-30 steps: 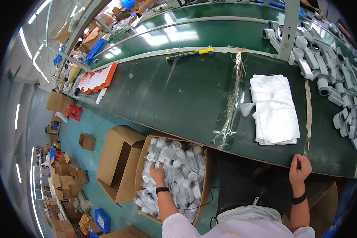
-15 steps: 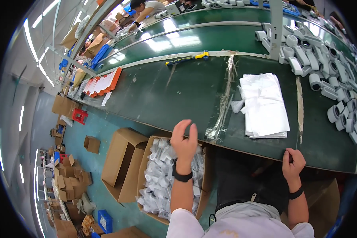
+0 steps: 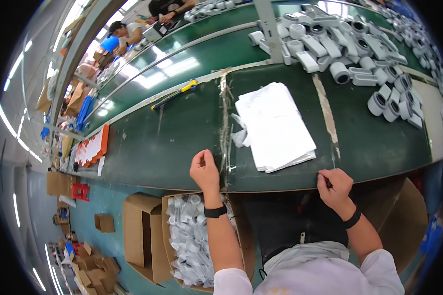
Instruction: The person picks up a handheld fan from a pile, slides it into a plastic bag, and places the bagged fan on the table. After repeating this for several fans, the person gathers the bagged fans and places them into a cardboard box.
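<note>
My left hand (image 3: pixel 205 172) is over the front edge of the dark green work surface (image 3: pixel 182 147), its fingers curled in and nothing visible in them. My right hand (image 3: pixel 335 188) is at the same edge further right, thumb and fingers bent together, with nothing showing between them. Between and beyond the hands lies a stack of flat white plastic bags (image 3: pixel 275 128), touched by neither. A small crumpled piece of clear plastic (image 3: pixel 239 138) sits against the stack's left side.
Grey-white plastic parts (image 3: pixel 325 44) are heaped at the back right, near a metal post (image 3: pixel 269 29). A yellow-and-black hammer (image 3: pixel 174 93) lies at the back. Orange-and-white pieces (image 3: pixel 92 147) stand at the left. Below, a carton (image 3: pixel 168 231) holds bagged parts. Co-workers sit beyond the belt.
The view has turned to the right, so the bench things appear further left. My left hand's fingers, apart before, have curled in. My right hand stays bent near the edge.
</note>
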Available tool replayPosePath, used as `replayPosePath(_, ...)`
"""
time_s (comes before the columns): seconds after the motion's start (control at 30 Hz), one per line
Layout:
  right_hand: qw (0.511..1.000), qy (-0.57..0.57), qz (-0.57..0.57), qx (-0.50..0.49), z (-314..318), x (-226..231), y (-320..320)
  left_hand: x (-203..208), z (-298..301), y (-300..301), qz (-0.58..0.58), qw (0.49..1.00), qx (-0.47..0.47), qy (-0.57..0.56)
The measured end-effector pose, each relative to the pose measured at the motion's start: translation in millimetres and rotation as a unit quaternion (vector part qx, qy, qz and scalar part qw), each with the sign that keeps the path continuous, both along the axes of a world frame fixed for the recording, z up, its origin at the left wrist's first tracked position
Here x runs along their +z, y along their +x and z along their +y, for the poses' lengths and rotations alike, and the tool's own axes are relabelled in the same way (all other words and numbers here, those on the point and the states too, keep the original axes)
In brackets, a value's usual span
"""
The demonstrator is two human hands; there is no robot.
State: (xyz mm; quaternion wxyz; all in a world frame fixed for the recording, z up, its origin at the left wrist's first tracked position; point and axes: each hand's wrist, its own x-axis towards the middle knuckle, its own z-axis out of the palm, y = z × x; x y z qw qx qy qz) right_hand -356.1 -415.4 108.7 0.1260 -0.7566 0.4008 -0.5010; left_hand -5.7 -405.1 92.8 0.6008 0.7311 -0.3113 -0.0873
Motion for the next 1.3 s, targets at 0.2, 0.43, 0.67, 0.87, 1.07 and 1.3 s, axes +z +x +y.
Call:
replayPosePath(0.2,1.0,-0.022,-0.005,-0.014,0.0,-2.2,-1.3,3.0,-1.4,-1.0,0.0,1.0,-0.005,0.001)
replayPosePath(0.43,0.998,-0.039,-0.005,-0.04,1.6,-6.1,-2.0,1.9,-3.8,0.2,-0.009,1.0,-0.007,-0.015)
replayPosePath(0.67,0.998,-0.051,-0.014,-0.043,1.9,-8.2,-5.0,7.2,-7.9,-3.6,-0.016,1.0,0.01,-0.008)
replayPosePath(0.87,0.998,-0.047,-0.005,-0.048,3.1,-9.3,-3.9,0.7,-4.4,4.4,-0.05,0.999,0.019,0.005)
replayPosePath(1.07,0.997,-0.059,-0.008,-0.048,1.0,-12.1,-7.3,1.9,-9.0,2.1,-0.056,0.998,0.023,0.013)
replayPosePath(1.3,0.997,-0.061,-0.006,-0.042,1.1,-14.2,-7.9,3.8,-7.6,1.5,-0.036,0.999,0.019,-0.001)
